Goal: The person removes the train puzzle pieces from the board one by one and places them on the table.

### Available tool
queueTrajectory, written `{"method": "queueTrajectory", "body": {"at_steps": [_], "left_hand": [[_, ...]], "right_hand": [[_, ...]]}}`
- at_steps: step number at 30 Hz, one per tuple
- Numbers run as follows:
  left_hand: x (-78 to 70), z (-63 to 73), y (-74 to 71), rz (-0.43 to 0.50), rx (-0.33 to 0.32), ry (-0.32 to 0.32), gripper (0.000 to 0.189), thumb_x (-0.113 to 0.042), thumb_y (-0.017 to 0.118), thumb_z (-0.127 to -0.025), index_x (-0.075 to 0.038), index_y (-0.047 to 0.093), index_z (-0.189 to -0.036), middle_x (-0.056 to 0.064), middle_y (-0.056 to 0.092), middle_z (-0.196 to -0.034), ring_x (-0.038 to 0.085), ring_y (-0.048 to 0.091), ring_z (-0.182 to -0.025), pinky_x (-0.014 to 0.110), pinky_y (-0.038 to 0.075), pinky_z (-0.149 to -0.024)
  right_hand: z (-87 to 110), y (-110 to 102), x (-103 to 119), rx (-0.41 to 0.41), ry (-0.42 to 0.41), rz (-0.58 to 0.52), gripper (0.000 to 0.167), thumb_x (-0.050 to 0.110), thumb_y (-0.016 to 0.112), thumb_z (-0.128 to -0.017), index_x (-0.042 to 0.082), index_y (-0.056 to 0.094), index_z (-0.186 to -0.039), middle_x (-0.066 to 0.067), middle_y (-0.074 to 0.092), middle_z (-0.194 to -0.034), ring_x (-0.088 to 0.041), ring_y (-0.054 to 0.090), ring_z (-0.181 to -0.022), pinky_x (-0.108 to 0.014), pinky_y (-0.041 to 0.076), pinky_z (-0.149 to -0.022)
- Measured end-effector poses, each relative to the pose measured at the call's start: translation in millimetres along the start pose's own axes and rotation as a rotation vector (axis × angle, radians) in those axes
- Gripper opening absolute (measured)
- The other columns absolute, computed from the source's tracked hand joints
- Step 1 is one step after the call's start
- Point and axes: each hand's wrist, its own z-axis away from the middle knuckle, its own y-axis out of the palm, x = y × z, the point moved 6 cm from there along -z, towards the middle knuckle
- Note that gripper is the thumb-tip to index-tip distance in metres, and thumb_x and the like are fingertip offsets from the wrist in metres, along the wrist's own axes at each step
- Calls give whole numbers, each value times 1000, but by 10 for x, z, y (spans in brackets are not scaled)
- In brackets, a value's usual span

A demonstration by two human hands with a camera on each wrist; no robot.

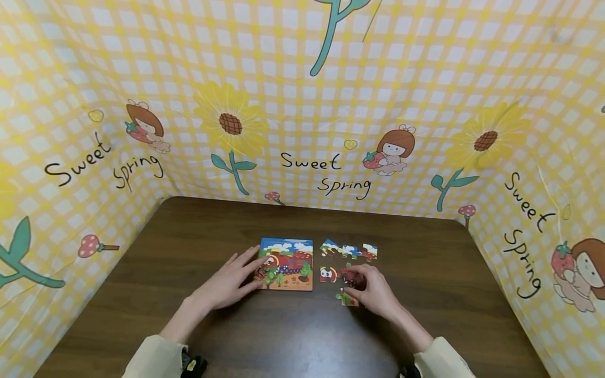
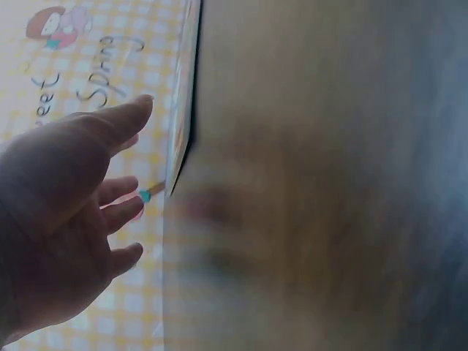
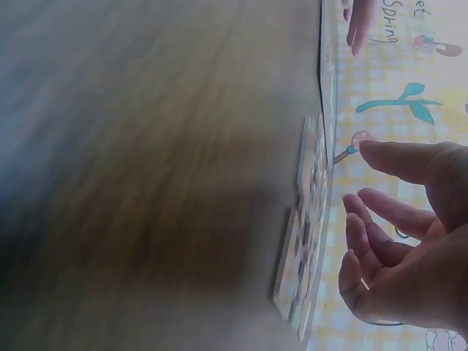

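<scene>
A jigsaw picture board point(image 1: 288, 265) with a red train on it lies flat on the table. At its left edge is my left hand point(image 1: 231, 281), fingers spread and reaching over the border; in the left wrist view the left hand point(image 2: 69, 186) has thumb and fingers apart. To the right, my right hand point(image 1: 375, 291) is over loose puzzle pieces, and its fingers partly hide a dark red piece point(image 1: 351, 281). A gap shows between thumb and fingers of the right hand point(image 3: 409, 241), with nothing visible between them. Near the thumb is a green-and-tan piece point(image 1: 348, 299).
A piece with a cartoon face point(image 1: 327, 274) lies between the board and the right hand. Farther back sit a few sky pieces point(image 1: 350, 251). The brown table point(image 1: 283, 336) is enclosed by a yellow checked cloth point(image 1: 302, 115) at the back and sides.
</scene>
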Motion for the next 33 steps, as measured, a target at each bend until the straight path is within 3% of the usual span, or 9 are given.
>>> {"method": "queueTrajectory", "body": {"at_steps": [4,8,17,24,30,33], "left_hand": [[91,10,-109,-15,9,-59,65,-34,72,-108,-7,53,-164,26,39,-175,49,39,-162,77,31,-127],[173,38,-133,-44,51,-114,69,-37,72,-108,-8,49,-166,23,38,-177,48,36,-164,77,29,-128],[281,92,-21,-55,80,-146,75,-47,70,-108,-12,45,-170,20,37,-178,48,34,-165,81,26,-127],[308,106,37,-58,81,-150,72,-48,68,-109,-14,48,-168,21,38,-178,50,33,-165,82,26,-126],[280,79,60,-64,89,-136,67,-48,67,-109,-17,50,-167,22,38,-177,49,33,-165,83,27,-125],[275,73,73,-60,79,-124,66,-47,68,-108,-18,53,-165,23,40,-176,50,34,-164,84,28,-123]], "right_hand": [[-76,18,163,56,113,-28,40,6,88,-90,-4,77,-127,-13,77,-104,-23,69,-90,-28,56,-78],[-173,90,235,95,152,-47,41,5,86,-94,-5,74,-132,-17,79,-108,-28,73,-93,-31,60,-80],[-445,398,406,126,164,-59,42,8,84,-97,-4,72,-135,-17,80,-105,-11,62,-79,-21,49,-67],[-693,742,586,183,68,-9,44,16,86,-97,-4,73,-133,-13,77,-99,-10,65,-76,-27,55,-68],[-908,1274,342,150,-63,102,40,38,93,-89,10,79,-114,3,73,-89,-4,61,-74,-26,51,-67],[-964,1464,284,172,-59,131,45,46,95,-86,16,81,-118,8,70,-92,-2,58,-80,-25,48,-71]]}}
